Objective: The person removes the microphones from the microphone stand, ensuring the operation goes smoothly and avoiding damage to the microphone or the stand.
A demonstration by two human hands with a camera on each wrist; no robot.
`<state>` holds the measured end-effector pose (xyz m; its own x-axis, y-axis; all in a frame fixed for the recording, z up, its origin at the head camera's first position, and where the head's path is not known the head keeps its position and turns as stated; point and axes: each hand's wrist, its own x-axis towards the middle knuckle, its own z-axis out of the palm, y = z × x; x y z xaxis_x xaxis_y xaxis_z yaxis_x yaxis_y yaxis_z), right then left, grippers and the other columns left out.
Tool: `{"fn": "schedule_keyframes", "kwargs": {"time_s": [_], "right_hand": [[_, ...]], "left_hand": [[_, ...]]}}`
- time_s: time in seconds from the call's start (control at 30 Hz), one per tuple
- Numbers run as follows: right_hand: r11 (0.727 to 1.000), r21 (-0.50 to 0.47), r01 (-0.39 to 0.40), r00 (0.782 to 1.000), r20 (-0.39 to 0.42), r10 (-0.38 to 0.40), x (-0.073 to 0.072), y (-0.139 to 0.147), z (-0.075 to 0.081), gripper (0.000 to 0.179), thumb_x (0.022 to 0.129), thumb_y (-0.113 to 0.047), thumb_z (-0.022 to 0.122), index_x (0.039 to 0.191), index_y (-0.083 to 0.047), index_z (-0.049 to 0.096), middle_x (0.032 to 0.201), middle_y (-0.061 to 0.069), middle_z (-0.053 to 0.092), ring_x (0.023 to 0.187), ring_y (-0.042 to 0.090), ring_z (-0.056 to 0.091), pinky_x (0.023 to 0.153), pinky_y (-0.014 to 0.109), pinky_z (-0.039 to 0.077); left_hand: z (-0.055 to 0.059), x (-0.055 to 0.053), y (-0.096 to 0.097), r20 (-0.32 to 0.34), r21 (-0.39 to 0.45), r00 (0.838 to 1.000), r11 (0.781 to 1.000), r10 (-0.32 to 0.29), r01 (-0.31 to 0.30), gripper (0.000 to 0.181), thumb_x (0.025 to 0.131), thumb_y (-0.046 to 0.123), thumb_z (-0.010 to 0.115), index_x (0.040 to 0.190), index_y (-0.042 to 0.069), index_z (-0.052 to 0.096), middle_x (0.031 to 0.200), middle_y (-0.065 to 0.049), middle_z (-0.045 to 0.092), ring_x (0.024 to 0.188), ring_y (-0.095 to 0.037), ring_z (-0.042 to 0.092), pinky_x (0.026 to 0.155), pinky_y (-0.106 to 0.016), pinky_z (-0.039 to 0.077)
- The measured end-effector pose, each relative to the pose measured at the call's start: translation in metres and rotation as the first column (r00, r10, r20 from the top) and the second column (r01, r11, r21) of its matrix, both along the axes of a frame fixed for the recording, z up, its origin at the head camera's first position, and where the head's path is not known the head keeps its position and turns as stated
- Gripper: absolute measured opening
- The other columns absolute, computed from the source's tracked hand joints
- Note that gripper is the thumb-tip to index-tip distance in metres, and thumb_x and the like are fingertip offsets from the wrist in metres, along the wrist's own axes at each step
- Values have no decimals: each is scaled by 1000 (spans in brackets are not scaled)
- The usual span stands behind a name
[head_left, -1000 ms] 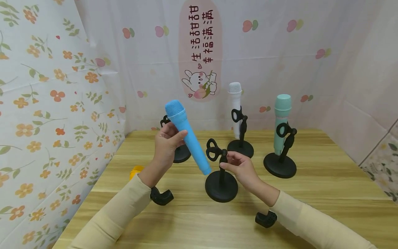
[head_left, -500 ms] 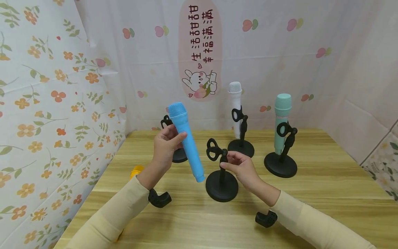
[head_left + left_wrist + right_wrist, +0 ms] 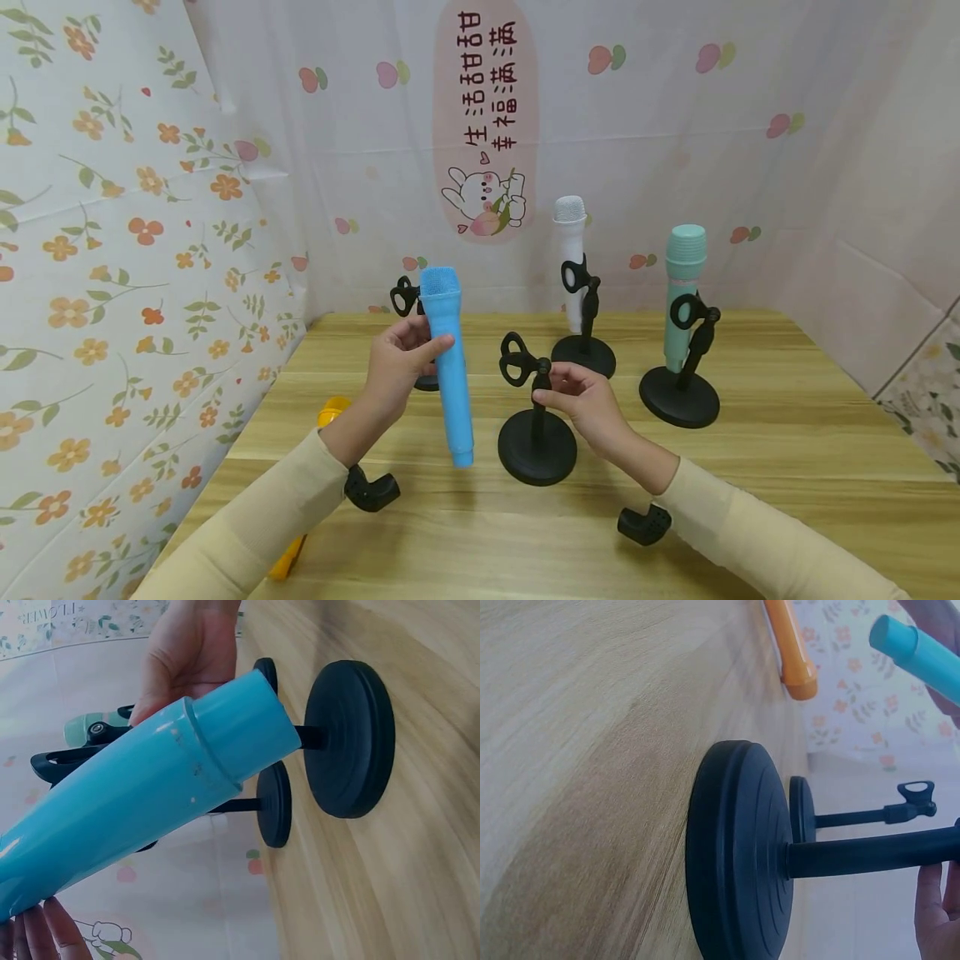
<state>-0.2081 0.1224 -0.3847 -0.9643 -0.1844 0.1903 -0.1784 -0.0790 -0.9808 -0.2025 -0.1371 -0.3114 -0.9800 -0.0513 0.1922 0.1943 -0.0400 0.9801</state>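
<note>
My left hand (image 3: pixel 397 358) grips a blue microphone (image 3: pixel 452 375) around its upper handle, held nearly upright over the table with its mesh head up. In the left wrist view the tail of the blue microphone (image 3: pixel 187 757) fills the middle. My right hand (image 3: pixel 585 400) pinches the post of a black microphone stand (image 3: pixel 538 450), just below its joint. The ring clip of that stand faces left, with nothing in it. In the right wrist view the round base of the stand (image 3: pixel 739 855) sits on the table.
Behind stand a white microphone (image 3: pixel 572 275) and a mint-green microphone (image 3: pixel 678 317), each at its own black stand. Another black stand (image 3: pixel 406 296) is partly hidden behind my left hand. An orange microphone (image 3: pixel 287 560) lies at the left, partly under my forearm.
The blue microphone has swung from a slant to nearly upright; its tail has moved left and down, away from the stand. My right hand keeps its pinch on the post.
</note>
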Motion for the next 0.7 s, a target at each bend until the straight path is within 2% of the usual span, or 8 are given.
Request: {"fn": "schedule_keyframes", "kwargs": {"time_s": [0.1,0.2,0.33,0.53,0.7], "right_hand": [[1000,-4,-2,1000,-3,2,-1,0,1,31,81,1,75,109,6,64,83,-6,66,82,10,63,80,26,57],[1000,0,-1,1000,-7,1,-2,0,1,29,82,2,75,109,5,65,84,-7,66,83,10,63,81,25,56],[1000,-8,6,1000,0,-6,-3,1,2,25,82,2,74,106,-1,67,84,-7,65,84,10,62,80,26,56],[999,-11,33,999,2,-33,-7,1,4,25,83,2,73,96,-20,69,85,-7,64,84,10,61,78,25,56],[998,-3,58,998,-10,-58,-10,2,8,25,84,1,72,96,-20,68,86,-7,63,84,10,61,78,25,57]], "left_hand": [[-2,1,-2,20,-9,1000,1000,-5,5,33,86,9,74,116,0,61,90,3,67,78,-11,64,65,-28,57],[-4,3,-3,44,-16,999,1000,-10,11,36,86,10,74,119,0,62,91,2,67,78,-12,65,66,-28,57],[-8,6,-5,84,-30,996,999,-14,17,38,86,12,74,120,0,62,94,1,67,78,-13,65,66,-27,58],[-15,11,-10,116,-62,993,998,-7,14,38,87,16,75,119,0,63,93,2,66,78,-13,64,65,-26,56],[-19,14,-14,151,-72,988,997,10,1,39,86,18,75,118,-1,63,91,2,66,77,-13,63,65,-26,56]]}}
